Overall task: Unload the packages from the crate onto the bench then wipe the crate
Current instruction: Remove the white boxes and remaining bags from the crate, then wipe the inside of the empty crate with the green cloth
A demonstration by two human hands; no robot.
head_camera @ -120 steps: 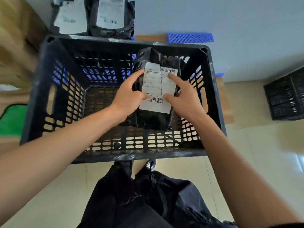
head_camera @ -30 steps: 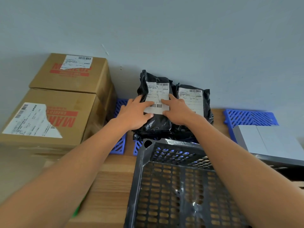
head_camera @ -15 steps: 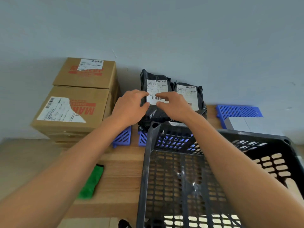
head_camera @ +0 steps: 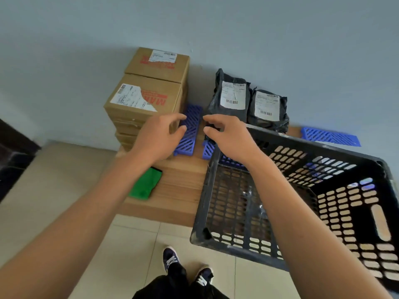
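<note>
On the bench (head_camera: 179, 184), 2 black packages (head_camera: 232, 100) lean on the wall behind the crate (head_camera: 302, 190). Left hand (head_camera: 157, 137) and right hand (head_camera: 228, 137) hover loosely curled, holding nothing. Packages look soft, light; crate stiff, best gripped by rim. Green cloth (head_camera: 145, 183) nearby.

The scene is evenly and fairly brightly lit by soft, diffuse light with a cool bluish cast. Shadows are gentle: a faint one spreads on the wall (head_camera: 280, 39) behind the boxes (head_camera: 151, 83) and packages (head_camera: 248, 100). No harsh glare shows, only small glints on the crate (head_camera: 248, 212) floor (likely a shiny scrap, too small to tell). Motion blur smears the far left edge and softens the whole frame; label print is unreadable. Wide-angle distortion bends the crate and stretches both forearms toward the near corners. The dark area at far left lacks detail.
</note>
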